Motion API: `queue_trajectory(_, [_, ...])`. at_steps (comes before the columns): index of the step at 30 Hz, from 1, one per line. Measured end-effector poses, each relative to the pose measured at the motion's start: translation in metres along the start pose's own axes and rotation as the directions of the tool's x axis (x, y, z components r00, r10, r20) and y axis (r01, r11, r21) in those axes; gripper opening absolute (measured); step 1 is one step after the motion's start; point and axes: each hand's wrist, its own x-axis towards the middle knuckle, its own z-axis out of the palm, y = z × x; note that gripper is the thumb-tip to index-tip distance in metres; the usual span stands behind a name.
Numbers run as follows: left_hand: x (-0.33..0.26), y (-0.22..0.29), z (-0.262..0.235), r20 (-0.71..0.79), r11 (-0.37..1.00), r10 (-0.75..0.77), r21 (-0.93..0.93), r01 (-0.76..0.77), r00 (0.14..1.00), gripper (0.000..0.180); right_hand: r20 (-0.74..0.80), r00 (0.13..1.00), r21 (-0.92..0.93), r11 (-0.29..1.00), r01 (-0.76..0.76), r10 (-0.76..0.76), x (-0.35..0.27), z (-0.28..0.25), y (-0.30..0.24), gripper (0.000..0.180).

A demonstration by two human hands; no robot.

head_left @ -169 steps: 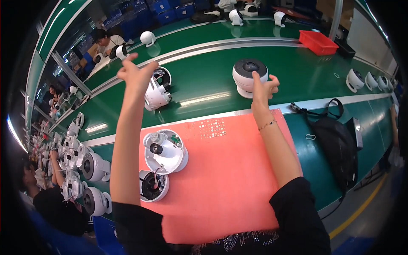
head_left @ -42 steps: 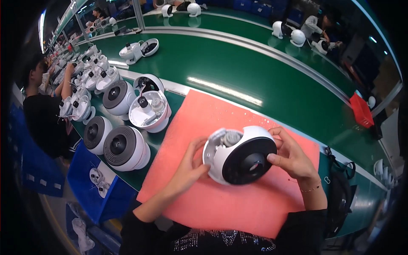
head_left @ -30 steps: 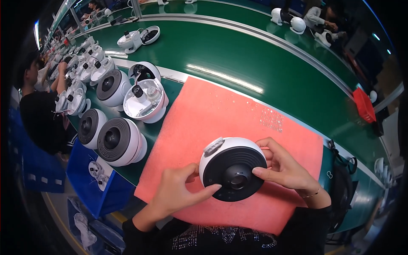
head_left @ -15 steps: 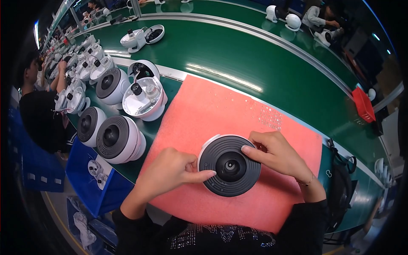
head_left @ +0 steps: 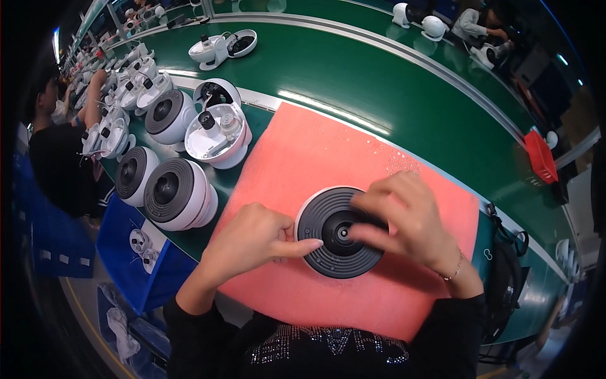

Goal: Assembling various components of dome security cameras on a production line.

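Pink mat [head_left: 328, 145]: bare from 11 to 1 o'clock of the round black-faced unit [head_left: 339, 232], and along its near edge at 6 o'clock. Left hand [head_left: 252, 237] blocks 9 o'clock; right hand [head_left: 410, 221] blocks 3 o'clock. Open white housing [head_left: 218, 136] sits at 10 o'clock beside the mat edge; two closed units [head_left: 177, 192] crowd 9 o'clock beyond. Green belt [head_left: 404, 107]: open at 12 o'clock.

Bright overhead light, glare streak on green belt [head_left: 391, 82], fisheye-bent dark rim.
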Motion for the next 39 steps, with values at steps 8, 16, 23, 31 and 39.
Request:
queue_trajectory(8, [0.0,-0.006,0.002,0.011,1.0,0.002,0.031,-0.003,1.0,0.051,0.321,0.935,0.293,0.955,0.052,-0.149,0.009,-0.009,-0.016,0.046])
queue_trajectory(16, [0.013,-0.013,0.013,0.09,0.998,-0.068,0.008,0.068,0.994,0.047,0.473,0.732,0.625,0.399,-0.671,0.49,-0.021,0.024,0.005,0.037])
queue_trajectory(23, [-0.005,-0.009,0.05,-0.176,0.66,0.089,-0.727,-0.19,0.98,0.066,0.378,0.81,0.699,0.435,-0.567,0.448,-0.011,0.008,-0.009,0.055])
queue_trajectory(31, [-0.006,0.022,0.034,-0.48,0.875,0.427,0.008,-0.484,0.766,0.085,-0.193,0.938,0.554,0.821,-0.139,0.289,0.001,0.006,-0.003,0.074])
queue_trajectory(39, [0.006,0.036,0.018,-0.534,0.833,0.498,0.077,-0.547,0.683,0.084,-0.216,0.94,0.599,0.796,-0.088,0.266,0.014,-0.011,0.006,0.078])
